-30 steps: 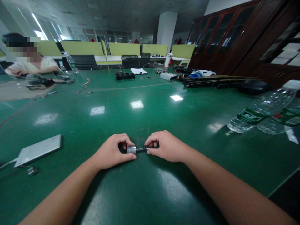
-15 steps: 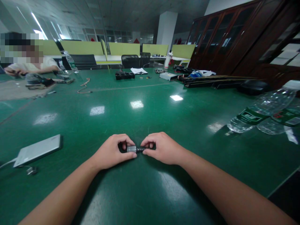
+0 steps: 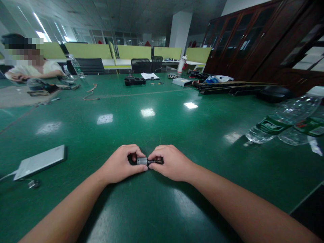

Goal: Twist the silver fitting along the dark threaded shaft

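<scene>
At the near middle of a glossy green table [image 3: 152, 131], a small metal piece [image 3: 143, 161] is held lengthwise between two bare hands. Its left part is formed by a smooth silver cylinder, lit along its upper side; its right part is formed by a thinner, dark shaft [image 3: 158, 162] with a faint gloss. Finer markings are too small to be read. The cylinder is clasped between the thumb and curled fingers of the left hand [image 3: 118, 164]. The shaft is pinched close to the cylinder by the right hand [image 3: 174, 163], its outer end framed by the bent fingers. Whether the piece is supported by the tabletop cannot be told. At left, a flat silver device [image 3: 42, 162] is seen with a white cable [image 3: 7, 176]; at right, clear bottles [image 3: 273, 125] with green labels are seen.
</scene>
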`<state>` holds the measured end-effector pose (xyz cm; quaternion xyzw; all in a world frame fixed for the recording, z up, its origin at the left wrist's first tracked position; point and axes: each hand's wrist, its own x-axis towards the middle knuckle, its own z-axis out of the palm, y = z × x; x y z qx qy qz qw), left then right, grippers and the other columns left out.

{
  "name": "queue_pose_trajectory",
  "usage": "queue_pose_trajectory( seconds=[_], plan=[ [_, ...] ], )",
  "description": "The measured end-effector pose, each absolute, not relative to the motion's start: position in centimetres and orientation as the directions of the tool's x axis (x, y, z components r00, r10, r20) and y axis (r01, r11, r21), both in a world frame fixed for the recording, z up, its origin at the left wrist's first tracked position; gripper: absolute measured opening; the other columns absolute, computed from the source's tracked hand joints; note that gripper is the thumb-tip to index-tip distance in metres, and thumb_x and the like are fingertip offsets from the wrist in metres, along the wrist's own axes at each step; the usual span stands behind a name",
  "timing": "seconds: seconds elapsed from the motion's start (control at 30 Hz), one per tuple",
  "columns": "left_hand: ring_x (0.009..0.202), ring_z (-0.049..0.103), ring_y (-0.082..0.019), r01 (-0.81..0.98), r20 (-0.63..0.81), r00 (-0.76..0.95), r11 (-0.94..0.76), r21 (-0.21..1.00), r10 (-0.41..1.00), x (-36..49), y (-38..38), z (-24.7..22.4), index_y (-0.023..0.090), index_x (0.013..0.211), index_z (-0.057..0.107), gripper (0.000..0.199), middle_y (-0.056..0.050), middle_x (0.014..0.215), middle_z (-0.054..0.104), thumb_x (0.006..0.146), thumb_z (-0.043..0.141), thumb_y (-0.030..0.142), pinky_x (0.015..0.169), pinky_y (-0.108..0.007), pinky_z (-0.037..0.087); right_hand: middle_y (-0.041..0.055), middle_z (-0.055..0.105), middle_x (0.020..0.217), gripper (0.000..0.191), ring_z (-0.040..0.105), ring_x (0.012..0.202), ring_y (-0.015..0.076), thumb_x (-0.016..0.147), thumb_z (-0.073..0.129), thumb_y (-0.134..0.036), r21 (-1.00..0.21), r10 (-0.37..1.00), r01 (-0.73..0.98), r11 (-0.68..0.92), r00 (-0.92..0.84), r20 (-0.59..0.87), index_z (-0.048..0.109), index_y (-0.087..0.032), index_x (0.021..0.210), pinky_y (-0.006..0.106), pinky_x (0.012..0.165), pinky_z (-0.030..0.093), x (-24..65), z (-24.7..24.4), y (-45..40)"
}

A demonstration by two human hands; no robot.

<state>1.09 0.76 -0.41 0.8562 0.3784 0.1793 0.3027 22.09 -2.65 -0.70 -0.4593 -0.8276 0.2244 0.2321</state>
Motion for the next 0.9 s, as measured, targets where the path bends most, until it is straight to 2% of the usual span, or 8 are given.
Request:
queue_pose_trajectory(
  seconds=[0.3, 0.9],
  plan=[
    [0.072, 0.059, -0.015, 0.531, 0.088, 0.654, -0.538, 0.655, 0.751, 1.03, 0.72, -0.36, 0.018, 0.083, 0.068, 0.019, 0.001, 0.077, 0.064, 0.075, 0.076, 0.033, 0.067, -0.026, 0.043, 0.0020, 0.067, 0.075, 0.012, 0.058, 0.069, 0.0121, 0.079, 0.070, -0.018, -0.558, 0.851, 0.661, 0.502, -0.494, 0.180, 0.076, -0.016, 0.089, 0.023, 0.065, 0.040, 22.40, -0.58, -2.52],
    [0.072, 0.059, -0.015, 0.527, 0.089, 0.654, -0.536, 0.660, 0.752, 1.23, 0.66, -0.16, 0.018, 0.083, 0.068, 0.019, 0.000, 0.078, 0.064, 0.075, 0.076, 0.033, 0.069, -0.027, 0.044, 0.0025, 0.068, 0.078, 0.013, 0.058, 0.070, 0.0125, 0.078, 0.070, -0.018, -0.557, 0.859, 0.681, 0.475, -0.495, 0.127, 0.076, -0.017, 0.090, 0.023, 0.066, 0.041, 22.99, -0.09, -2.68]
  ],
)
